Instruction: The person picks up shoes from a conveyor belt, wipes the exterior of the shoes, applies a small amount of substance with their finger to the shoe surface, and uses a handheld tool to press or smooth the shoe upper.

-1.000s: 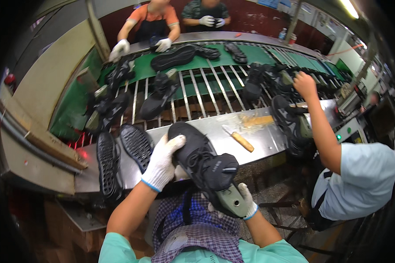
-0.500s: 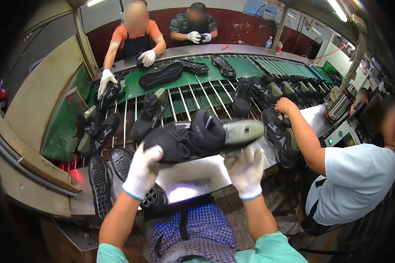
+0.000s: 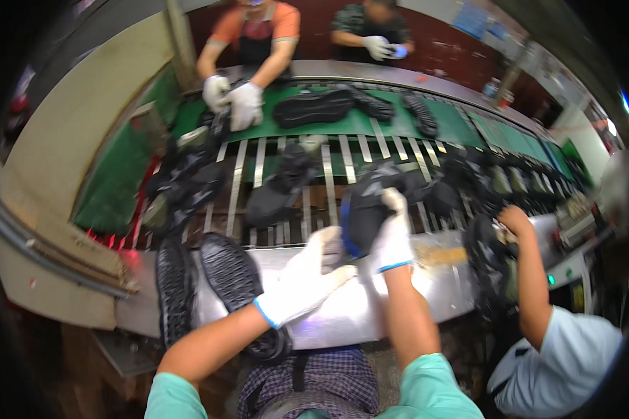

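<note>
My right hand [image 3: 396, 234], in a white knit glove, grips a black shoe [image 3: 362, 213] over the front metal edge of the conveyor. The shoe is tipped up on end, and a blue edge shows along its left side. Just left of it, my gloved left hand [image 3: 307, 279] has its thumb spread from the fingers and holds nothing. Its fingertips come close to the shoe; whether they touch is blurred. Below and left of that hand lie black outsoles, one [image 3: 229, 269] with its ridged side up and another [image 3: 173, 293] beside it.
A roller conveyor [image 3: 332, 167] carries several black shoes, with soles on its green far belt [image 3: 258, 129]. Across it, two people in white gloves handle dark pieces. At right, a neighbour's bare hand [image 3: 516, 220] rests by a shoe [image 3: 486, 258]. A wooden panel [image 3: 84, 167] stands left.
The shoe has swung from lying level across both hands to tipped up in my right hand, farther out. My left hand has come off it. The far worker's hands have come together.
</note>
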`<control>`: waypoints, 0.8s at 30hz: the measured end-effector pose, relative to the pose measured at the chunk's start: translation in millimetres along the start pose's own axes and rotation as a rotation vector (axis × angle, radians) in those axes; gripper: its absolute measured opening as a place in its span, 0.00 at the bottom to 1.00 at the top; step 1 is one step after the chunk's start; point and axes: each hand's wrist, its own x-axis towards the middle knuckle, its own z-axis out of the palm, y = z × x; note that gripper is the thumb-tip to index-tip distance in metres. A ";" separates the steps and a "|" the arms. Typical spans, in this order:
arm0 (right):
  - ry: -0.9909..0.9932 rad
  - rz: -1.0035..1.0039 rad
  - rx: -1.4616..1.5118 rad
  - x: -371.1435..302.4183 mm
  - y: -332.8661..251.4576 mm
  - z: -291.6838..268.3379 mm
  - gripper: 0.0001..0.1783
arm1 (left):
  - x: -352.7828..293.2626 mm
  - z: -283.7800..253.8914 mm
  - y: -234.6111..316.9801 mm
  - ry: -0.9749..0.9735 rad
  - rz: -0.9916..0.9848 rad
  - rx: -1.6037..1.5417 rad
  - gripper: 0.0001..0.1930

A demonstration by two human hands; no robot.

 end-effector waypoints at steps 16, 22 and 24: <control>0.201 -1.188 -1.643 138.7 -6.6 -35.5 0.49 | -64.5 -215.0 -51.3 0.631 -0.023 0.392 0.30; -0.236 -0.914 -1.498 119.5 72.9 35.4 0.59 | -90.8 -216.6 -34.0 0.693 -0.020 0.653 0.29; -0.284 -0.948 -1.530 126.5 51.9 66.5 0.62 | -108.6 -207.5 -25.2 0.682 -0.033 0.735 0.29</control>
